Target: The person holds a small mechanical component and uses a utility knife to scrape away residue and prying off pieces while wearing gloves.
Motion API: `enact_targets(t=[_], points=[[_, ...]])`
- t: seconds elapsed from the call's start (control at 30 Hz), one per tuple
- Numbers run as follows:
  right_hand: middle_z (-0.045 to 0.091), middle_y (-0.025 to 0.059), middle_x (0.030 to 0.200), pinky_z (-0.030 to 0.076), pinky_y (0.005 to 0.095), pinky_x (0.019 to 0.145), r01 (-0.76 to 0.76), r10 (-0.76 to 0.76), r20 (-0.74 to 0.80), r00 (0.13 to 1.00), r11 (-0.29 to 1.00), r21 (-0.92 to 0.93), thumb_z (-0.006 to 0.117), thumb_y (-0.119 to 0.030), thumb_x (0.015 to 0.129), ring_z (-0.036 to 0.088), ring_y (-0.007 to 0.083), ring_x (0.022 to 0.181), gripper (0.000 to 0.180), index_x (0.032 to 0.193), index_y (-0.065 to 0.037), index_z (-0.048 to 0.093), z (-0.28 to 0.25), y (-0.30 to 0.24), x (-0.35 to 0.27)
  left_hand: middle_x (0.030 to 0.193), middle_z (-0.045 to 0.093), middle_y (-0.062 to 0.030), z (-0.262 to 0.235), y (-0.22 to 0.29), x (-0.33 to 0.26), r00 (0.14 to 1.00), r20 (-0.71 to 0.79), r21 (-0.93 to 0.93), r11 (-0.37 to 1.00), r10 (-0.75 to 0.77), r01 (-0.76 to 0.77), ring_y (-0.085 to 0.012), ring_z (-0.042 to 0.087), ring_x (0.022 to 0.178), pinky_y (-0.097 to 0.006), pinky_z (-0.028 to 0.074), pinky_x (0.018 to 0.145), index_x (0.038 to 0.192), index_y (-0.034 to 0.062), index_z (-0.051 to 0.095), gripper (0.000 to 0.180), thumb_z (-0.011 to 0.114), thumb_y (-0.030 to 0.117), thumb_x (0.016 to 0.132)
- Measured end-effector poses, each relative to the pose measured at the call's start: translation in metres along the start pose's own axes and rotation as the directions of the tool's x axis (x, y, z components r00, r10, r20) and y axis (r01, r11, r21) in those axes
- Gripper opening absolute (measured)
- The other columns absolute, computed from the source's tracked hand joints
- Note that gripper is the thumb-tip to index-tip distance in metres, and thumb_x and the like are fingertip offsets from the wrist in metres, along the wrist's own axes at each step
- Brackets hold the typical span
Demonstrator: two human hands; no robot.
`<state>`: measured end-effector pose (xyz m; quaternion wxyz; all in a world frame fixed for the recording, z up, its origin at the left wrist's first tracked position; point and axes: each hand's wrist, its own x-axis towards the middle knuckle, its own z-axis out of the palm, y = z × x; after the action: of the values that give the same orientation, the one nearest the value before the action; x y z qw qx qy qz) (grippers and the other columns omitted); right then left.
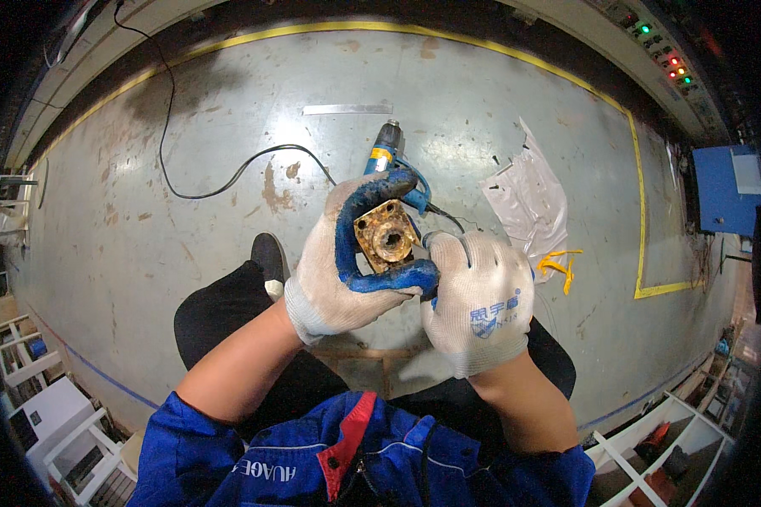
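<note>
In a white glove with blue-coated fingers, my left hand (334, 253) is closed around a square metal flange (389, 237). The part is rusty and stained, with holes at its corners and a raised round hub around a central bore. My right hand (479, 296), gloved alike, is curled right beside the part's right edge. Its back faces up, so its fingertips and anything in them are mostly hidden. Just beyond my left hand lies a blue and black corded power tool (383, 150), partly covered by the hand; it looks like a heat gun.
A flat metal strip (347, 109) lies on the grey floor (228, 169) beyond the tool. To the right are a clear plastic bag (533, 198) with several dark screws and a yellow strap (566, 269). A black cable (220, 193) loops leftward. White-framed racks (659, 452) stand behind.
</note>
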<state>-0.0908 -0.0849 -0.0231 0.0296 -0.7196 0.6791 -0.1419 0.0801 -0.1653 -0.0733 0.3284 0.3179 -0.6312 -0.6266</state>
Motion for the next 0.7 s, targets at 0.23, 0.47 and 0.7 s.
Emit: enact_targets(t=[0.23,0.47,0.7], points=[[0.060,0.0115,0.090,0.047,0.0449,0.078,-0.016,0.015,-0.005,1.000,0.998,-0.063,0.071,-0.017,0.067,0.062,0.0325,0.085,0.035,0.100,-0.010,0.064,0.004,-0.004,-0.001,0.135,0.053,-0.0176,0.002,-0.004,-0.003,0.997,-0.009,0.050,0.996,0.077,-0.076,-0.0289,0.058,0.122,-0.041,0.045,0.109,0.146,-0.0014,0.041,0.088,0.089,0.024,0.077],[0.062,0.0118,0.092,0.046,0.0459,0.080,-0.062,0.065,0.050,0.997,0.996,-0.068,0.072,-0.015,0.065,0.062,0.0339,0.087,0.039,0.103,-0.010,0.064,0.003,-0.006,0.000,0.134,0.053,-0.0203,0.007,0.002,-0.005,0.995,-0.029,0.195,0.977,0.092,-0.085,-0.0321,0.058,0.121,-0.042,0.046,0.107,0.144,-0.0022,0.042,0.081,0.085,0.022,0.080],[0.062,0.0133,0.090,0.047,0.0462,0.078,-0.107,0.109,0.042,0.993,0.993,-0.038,0.069,-0.013,0.071,0.063,0.0348,0.084,0.029,0.099,-0.008,0.065,0.010,-0.005,0.000,0.129,0.054,-0.0200,0.010,0.000,-0.005,0.990,-0.039,0.297,0.948,0.134,-0.117,-0.0310,0.060,0.115,-0.042,0.048,0.103,0.143,-0.0032,0.043,0.079,0.085,0.019,0.080]])
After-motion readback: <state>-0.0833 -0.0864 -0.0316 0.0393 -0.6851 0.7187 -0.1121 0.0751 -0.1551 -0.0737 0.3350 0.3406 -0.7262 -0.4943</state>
